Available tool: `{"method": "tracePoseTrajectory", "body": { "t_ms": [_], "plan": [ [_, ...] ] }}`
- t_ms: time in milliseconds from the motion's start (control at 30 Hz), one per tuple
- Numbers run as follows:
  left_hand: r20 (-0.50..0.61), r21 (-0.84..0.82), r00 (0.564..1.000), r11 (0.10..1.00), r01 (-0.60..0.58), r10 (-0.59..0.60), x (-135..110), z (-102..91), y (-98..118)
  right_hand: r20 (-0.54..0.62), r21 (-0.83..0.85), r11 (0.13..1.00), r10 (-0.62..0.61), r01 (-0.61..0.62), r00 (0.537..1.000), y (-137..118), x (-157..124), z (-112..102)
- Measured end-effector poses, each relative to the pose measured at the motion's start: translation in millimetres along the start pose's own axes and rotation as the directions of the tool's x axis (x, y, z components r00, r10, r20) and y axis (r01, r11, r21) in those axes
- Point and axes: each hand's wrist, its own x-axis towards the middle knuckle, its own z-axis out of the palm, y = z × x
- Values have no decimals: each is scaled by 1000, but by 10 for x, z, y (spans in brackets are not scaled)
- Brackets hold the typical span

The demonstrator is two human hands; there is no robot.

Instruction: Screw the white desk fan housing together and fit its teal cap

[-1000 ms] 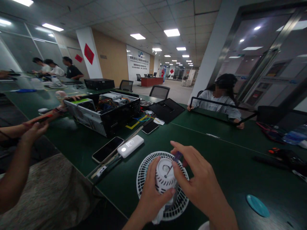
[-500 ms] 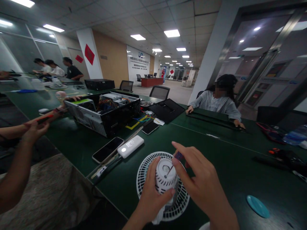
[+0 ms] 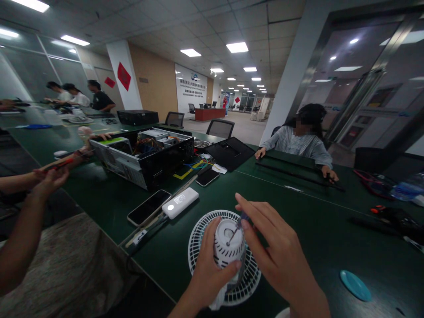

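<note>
A white fan's motor housing (image 3: 228, 251) points up toward me, with its round grille (image 3: 194, 247) face down on the green table. My left hand (image 3: 212, 269) wraps around the housing, thumb on the near side and fingers on the left. Between the thumb and fingers of my right hand (image 3: 271, 238) is a small screwdriver (image 3: 236, 232) with a dark handle. Its thin shaft slants down to the left, and the tip sits at a small hole in the housing's end. Most of the handle is hidden by my fingers.
Left of the fan lie a white power bank (image 3: 180, 203) with a cable and a phone (image 3: 149, 207); another phone (image 3: 207, 177) is beyond. An open computer case (image 3: 142, 154) stands farther back. A teal disc (image 3: 355, 285) lies at right. Co-workers sit left and across.
My right fingers have shifted slightly around the screwdriver handle, its tip staying at the same spot. My left hand and the fan have hardly moved. The co-worker across moved the black frame slightly.
</note>
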Motion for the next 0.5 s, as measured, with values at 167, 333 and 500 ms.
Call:
{"method": "tracePoseTrajectory", "body": {
  "t_ms": [167, 333, 500],
  "plan": [
    [-15, -3, 1000, 1000, 17, -17, 0, -1, -2, -67, -23, 999, -36, 34, 997, 3, 17, 53],
    [0, 17, 1000, 1000, 9, -9, -6, -5, 7, -84, -39, 999, -11, 8, 996, -2, 36, 66],
    [-18, 11, 1000, 1000, 7, -7, 0, 3, 10, -86, 15, 999, -32, 34, 996, -29, 20, 40]
  ]
}}
